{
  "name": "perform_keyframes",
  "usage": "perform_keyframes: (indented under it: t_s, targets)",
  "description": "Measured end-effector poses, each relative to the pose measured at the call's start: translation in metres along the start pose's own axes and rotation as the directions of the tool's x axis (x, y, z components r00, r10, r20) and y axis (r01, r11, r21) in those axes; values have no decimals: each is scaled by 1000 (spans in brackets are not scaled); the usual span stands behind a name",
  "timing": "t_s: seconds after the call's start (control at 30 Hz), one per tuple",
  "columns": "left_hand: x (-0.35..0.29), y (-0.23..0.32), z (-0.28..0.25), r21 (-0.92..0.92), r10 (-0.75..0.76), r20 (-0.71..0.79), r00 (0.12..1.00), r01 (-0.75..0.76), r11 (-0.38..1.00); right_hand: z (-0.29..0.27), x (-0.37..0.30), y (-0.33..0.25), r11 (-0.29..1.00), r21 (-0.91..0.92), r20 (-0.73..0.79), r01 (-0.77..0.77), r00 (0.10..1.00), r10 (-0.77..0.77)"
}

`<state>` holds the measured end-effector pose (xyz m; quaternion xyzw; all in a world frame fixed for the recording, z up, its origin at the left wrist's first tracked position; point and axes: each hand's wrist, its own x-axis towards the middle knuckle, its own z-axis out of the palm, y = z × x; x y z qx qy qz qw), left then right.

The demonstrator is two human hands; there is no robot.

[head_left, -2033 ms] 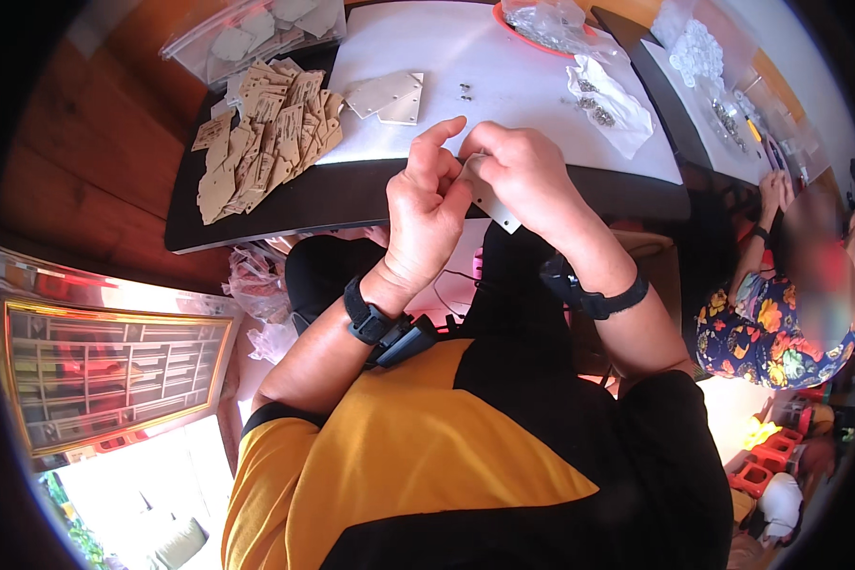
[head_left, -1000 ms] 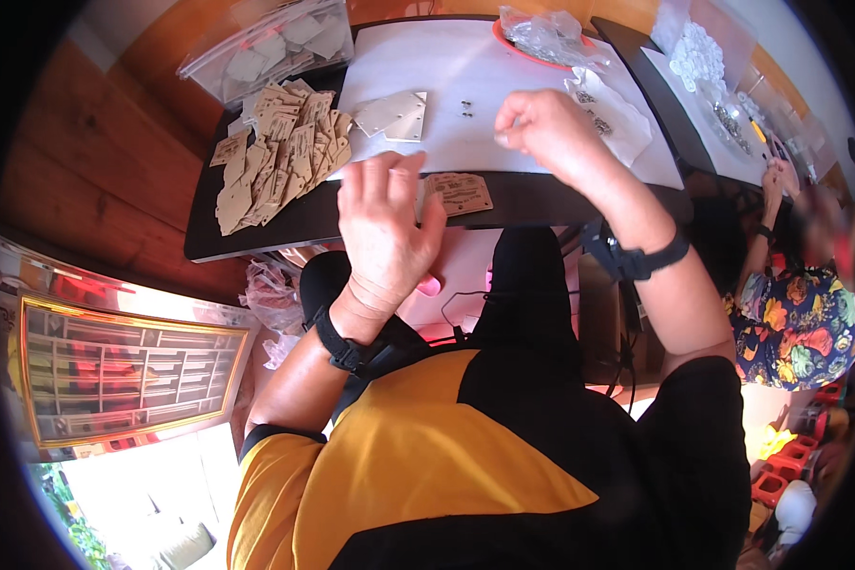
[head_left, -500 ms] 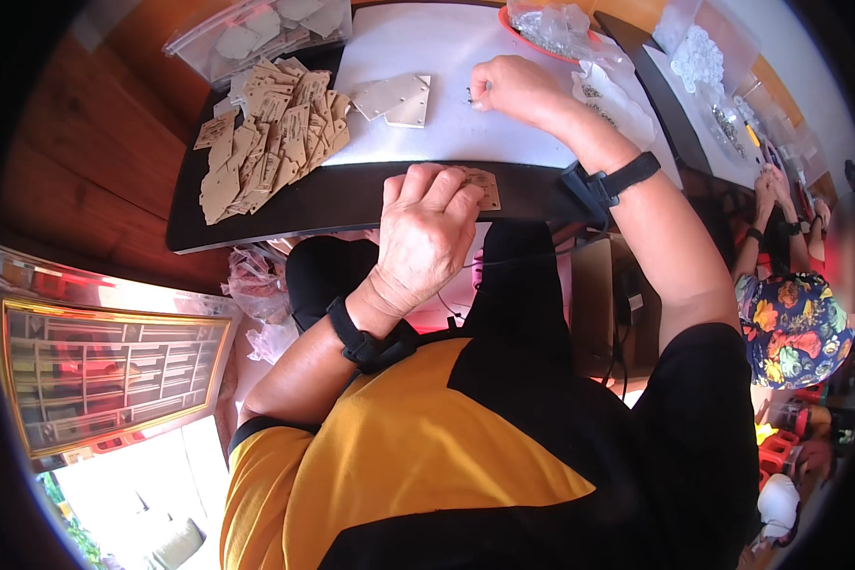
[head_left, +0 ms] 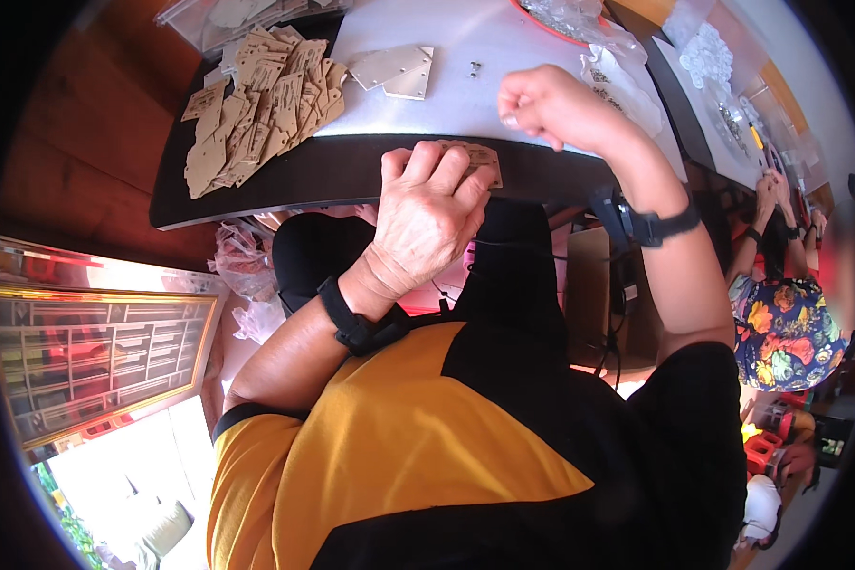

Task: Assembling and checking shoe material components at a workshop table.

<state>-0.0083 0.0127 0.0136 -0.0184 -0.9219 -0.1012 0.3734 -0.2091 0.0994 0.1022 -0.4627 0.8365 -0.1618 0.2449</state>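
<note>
At the near edge of the table, my left hand (head_left: 429, 201) is closed over a flat tan plate (head_left: 484, 163), which shows printed marks and pokes out past the fingers. My right hand (head_left: 562, 107) hovers over the white sheet with its fingers curled in; whatever they hold, if anything, is hidden. Two or so small metal screws (head_left: 475, 68) lie on the sheet to its left. Farther left rest a couple of pale plates (head_left: 401, 72) with holes, overlapping. A large heap of tan plates (head_left: 261, 109) covers the table's left end.
A clear plastic box (head_left: 228, 21) with pale plates stands at the back left. A red-rimmed tray (head_left: 551, 21) with small hardware and a plastic bag sits at the back. Beside it lies a white wrapper (head_left: 617, 90) of small metal parts. Another person (head_left: 788, 323) works at the right.
My right hand has moved back and right, away from the small screws, which now lie uncovered on the sheet. My left hand keeps its hold on the tan plate. The view has shifted slightly.
</note>
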Motion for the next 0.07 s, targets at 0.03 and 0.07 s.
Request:
perform_keyframes:
  t_s: [0.03, 0.07]
  targets:
    - [-1, -1, 1, 7, 7, 4, 1000, -7, 1000, 2, -8, 0, 997, 73, 49, -5, 999, 1]
    - [-1, -2, 1, 13, 16, 9, 1000, -16, 1000, 4, -15, 1, 989, 146, 96, -16, 995, 2]
